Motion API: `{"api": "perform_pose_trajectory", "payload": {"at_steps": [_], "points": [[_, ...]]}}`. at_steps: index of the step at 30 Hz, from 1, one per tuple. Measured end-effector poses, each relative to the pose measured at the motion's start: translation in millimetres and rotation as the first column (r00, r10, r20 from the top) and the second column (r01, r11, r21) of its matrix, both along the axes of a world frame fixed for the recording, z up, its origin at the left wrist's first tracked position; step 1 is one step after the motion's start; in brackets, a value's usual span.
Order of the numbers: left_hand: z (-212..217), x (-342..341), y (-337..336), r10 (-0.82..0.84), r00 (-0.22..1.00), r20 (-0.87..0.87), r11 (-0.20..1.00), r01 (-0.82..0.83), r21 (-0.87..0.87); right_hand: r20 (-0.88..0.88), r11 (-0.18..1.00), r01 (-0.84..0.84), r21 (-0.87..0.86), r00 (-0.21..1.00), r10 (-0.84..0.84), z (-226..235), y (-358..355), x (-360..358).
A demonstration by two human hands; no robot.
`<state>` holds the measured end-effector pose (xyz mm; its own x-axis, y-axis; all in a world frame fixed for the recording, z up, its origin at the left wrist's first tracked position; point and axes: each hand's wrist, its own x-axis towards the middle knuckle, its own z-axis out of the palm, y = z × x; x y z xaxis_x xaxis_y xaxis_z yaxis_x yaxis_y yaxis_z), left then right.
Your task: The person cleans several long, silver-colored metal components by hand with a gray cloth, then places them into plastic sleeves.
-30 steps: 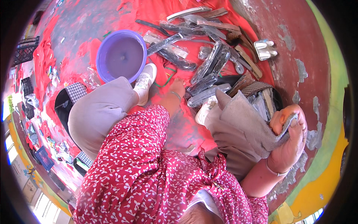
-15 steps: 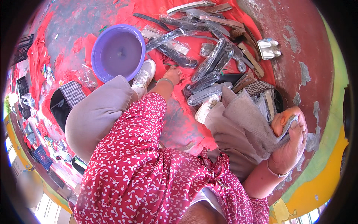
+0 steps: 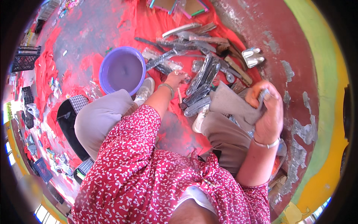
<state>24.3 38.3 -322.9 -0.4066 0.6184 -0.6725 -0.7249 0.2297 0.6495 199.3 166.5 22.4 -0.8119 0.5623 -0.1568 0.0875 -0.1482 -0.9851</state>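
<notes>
Seated on the floor (image 3: pixel 261 33), knees bent, red patterned sleeves near the camera. Grey trousers; white shoes at both feet.

Right hand (image 3: pixel 266 112) raised over the right knee, fingers curled shut around a grey cloth (image 3: pixel 233 102) with a small dark object pinched at the fingertips; what that object is, cannot tell. Cloth drapes down toward the knee.

Left hand (image 3: pixel 176 79) stretched forward past the left shoe (image 3: pixel 144 90), bangle at the wrist, fingers narrowed on a small clear-wrapped piece (image 3: pixel 185 77) at the near edge of the pile.

Pile of long dark and silvery wrapped pieces (image 3: pixel 203 72) lies on red cloth (image 3: pixel 149 26) between the two feet and beyond, heaped and crossing one another.

Purple basin (image 3: pixel 122 70) just left of the left hand, beside the shoe, upright.

Farther out: small silvery tray-like item (image 3: pixel 253 56) at the pile's right, on bare floor. Black crates (image 3: pixel 24 61) far left.
</notes>
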Motion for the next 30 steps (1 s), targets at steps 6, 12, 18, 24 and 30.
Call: {"api": "perform_pose_trajectory", "payload": {"at_steps": [6, 12, 18, 24, 30], "points": [[198, -8, 21, -0.038, 0.998, 0.043, 0.911, 0.017, 0.412, -0.235, 0.984, -0.005, -0.178, 0.971, -0.038, 10, -7, -6], [343, -1, -12, -0.081, 0.991, -0.107, 0.767, 0.13, 0.629, -0.226, 0.966, 0.003, -0.257, 0.972, -0.063, 11, -9, -31], [383, -5, -55, -0.145, 0.959, -0.243, 0.786, 0.261, 0.561, -0.301, 0.959, -0.187, -0.211, 0.946, 0.119, 28, -60, -57], [362, -12, -75, -0.159, 0.976, -0.148, 0.764, 0.216, 0.608, -0.323, 0.907, -0.201, -0.369, 0.943, 0.078, 33, -69, -67], [341, -21, -67, -0.215, 0.951, -0.223, 0.732, 0.308, 0.608, -0.321, 0.896, -0.15, -0.419, 0.947, 0.009, 27, -65, -76]]}}
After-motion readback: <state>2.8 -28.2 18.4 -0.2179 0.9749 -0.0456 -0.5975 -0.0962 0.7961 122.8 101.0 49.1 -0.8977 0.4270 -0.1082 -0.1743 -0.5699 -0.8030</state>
